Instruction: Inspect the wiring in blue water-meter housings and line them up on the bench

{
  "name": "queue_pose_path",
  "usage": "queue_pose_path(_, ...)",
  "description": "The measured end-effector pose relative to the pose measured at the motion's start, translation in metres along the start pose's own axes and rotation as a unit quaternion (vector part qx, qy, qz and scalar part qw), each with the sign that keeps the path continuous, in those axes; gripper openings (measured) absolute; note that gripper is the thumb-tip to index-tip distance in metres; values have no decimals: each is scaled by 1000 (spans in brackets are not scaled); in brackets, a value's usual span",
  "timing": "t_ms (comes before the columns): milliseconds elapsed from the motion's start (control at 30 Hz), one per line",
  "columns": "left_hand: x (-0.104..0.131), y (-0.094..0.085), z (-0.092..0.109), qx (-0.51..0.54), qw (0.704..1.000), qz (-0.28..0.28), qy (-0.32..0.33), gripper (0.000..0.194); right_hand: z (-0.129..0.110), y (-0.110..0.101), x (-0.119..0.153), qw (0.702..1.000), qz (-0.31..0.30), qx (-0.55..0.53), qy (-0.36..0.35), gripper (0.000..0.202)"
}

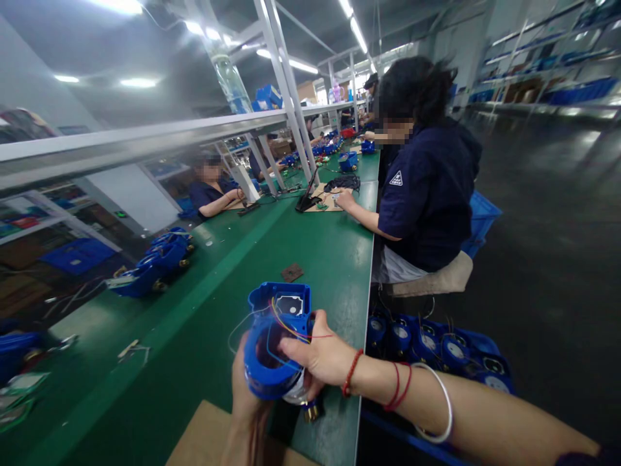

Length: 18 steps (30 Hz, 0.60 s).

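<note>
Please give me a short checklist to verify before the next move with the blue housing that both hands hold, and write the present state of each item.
1. Left hand supports the blue housing from below: ok.
2. Right hand has a grip on the housing's side: ok.
3. Thin wires free, not pinched under fingers: cannot tell.
4. Housing held above the green table, not resting on it: ok.
5. Small brown plate lies apart from the hands: ok.
6. Brass fitting under the housing properly seated: cannot tell.
</note>
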<state>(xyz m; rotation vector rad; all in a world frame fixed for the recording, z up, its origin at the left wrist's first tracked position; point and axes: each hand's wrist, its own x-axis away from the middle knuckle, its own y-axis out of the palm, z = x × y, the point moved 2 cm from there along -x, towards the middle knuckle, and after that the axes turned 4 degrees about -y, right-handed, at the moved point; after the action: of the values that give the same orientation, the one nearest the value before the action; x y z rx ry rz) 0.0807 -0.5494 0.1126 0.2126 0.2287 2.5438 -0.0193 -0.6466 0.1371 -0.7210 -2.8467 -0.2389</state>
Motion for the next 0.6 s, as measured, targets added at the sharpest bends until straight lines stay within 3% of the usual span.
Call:
queue_pose_path(267, -5, -8, -9, 180, 975, -81, -105, 30, -20, -15, 1, 982, -1, 143, -125, 71)
queue_pose_path(400, 1, -10, 4, 282, 937, -107, -175, 40, -31, -18, 2, 969, -15, 200, -141, 72)
queue_pose_path(500, 12, -7, 19, 323, 923, -98, -186, 37, -32, -19, 0, 964, -26, 230, -133, 69)
queue_pose_path(600, 21, -5, 26, 299, 938, -51, -166, 29, -29, -18, 0, 961, -35, 248, -121, 65)
